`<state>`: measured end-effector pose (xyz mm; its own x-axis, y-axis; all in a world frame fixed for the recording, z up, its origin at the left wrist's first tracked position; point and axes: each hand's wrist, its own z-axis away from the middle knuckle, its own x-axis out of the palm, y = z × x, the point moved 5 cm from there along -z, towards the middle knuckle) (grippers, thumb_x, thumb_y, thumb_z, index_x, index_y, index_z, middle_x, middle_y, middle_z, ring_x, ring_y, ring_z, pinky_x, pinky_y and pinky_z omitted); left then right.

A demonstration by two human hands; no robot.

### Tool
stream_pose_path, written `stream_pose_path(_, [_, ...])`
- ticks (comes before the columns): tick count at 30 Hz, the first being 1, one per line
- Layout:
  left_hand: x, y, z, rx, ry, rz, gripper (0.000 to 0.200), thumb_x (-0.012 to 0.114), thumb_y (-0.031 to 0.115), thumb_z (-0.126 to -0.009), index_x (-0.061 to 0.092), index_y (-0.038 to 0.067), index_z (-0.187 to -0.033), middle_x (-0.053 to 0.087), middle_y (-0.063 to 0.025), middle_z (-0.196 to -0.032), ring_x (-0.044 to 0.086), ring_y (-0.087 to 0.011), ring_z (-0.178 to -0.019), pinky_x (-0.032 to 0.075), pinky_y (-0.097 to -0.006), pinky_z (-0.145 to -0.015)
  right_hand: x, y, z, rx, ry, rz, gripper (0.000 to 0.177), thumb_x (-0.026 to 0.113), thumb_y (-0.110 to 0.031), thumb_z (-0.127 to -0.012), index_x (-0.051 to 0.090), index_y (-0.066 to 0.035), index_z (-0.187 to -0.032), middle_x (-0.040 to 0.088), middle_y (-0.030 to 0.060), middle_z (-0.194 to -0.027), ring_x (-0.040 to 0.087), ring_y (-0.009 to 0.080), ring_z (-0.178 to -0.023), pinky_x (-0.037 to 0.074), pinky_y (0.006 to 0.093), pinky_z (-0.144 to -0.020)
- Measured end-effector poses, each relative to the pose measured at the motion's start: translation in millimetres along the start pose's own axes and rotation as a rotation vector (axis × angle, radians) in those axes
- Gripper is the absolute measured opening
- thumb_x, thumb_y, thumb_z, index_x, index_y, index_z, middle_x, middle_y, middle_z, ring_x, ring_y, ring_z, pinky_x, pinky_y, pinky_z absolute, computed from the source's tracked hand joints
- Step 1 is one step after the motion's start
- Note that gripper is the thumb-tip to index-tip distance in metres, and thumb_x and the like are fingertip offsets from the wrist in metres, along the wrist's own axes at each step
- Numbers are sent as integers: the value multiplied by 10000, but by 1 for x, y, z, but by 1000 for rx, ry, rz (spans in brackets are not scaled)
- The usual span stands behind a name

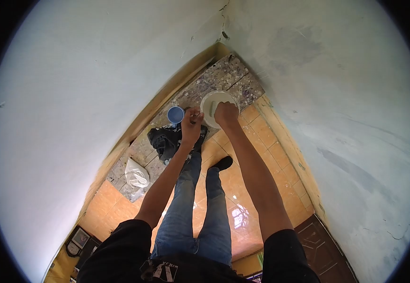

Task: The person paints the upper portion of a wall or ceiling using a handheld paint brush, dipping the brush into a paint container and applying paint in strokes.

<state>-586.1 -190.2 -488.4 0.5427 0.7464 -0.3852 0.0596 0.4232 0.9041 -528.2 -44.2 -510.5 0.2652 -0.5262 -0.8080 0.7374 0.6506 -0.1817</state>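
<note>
Fingers curled on right hand point(226, 114), arm stretched over white bucket point(207, 101); can't tell what's gripped. Left hand point(192, 125) beside rim, fingers loosely parted, contact unclear.

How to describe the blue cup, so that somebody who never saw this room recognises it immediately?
Start at the left wall and find the speckled board along its base. Partway along it, immediately left of the left hand and above the dark cloth, is the cup. It is small, round and blue, unlike the larger whitish bucket.
</note>
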Motion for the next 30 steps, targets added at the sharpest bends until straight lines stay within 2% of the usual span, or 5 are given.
stream_pose_path(9, [-2, 8, 2, -2, 10, -53, 216, 635, 96, -891, 576, 29, -1088, 585, -40, -939, 555, -99, -772, 459, -255, -684, 0, 2, 5, 25, 6, -4, 224, 606, -145, -803, 690, -26, -974, 652, 202, -1056, 648, 319, -995, 536, 381, -823])
stream_pose_path(15, [-1, 8, 2, -50, -11, 39, 227, 631, 101, -893, 573, 32, -1102, 590, -44, -942, 555, -104, -775, 460, -258, -698, 11, 8, 0, 26, 60, 20, 150, 593, -151, -802, 686, -65, -882, 663, 145, -954, 658, 299, -909, 535, 395, -774])
stream_pose_path(18, [-2, 10, 2, -46, -17, 51, 234, 626, 107, -897, 570, 32, -1111, 594, -48, -948, 557, -108, -780, 463, -261, -708, 7, 10, 0, 71, -7, -4, 211, 609, -141, -803, 696, -42, -968, 670, 185, -1025, 655, 319, -981, 542, 382, -817])
stream_pose_path(27, [-1, 7, 4, -2, -21, 29, 242, 628, 121, -898, 566, 25, -1111, 591, -45, -940, 560, -106, -779, 464, -264, -700, 3, 12, 3, 74, 2, -27, 213, 614, -142, -797, 697, -43, -967, 667, 189, -1031, 651, 335, -987, 541, 383, -825])
stream_pose_path(30, [-4, 17, 4, 39, -6, -27, 242, 629, 123, -897, 566, 28, -1111, 590, -43, -936, 559, -105, -768, 463, -263, -693, 11, 12, 0, 74, 27, -7, 172, 599, -155, -791, 691, -68, -907, 666, 139, -957, 658, 316, -922, 536, 407, -781])
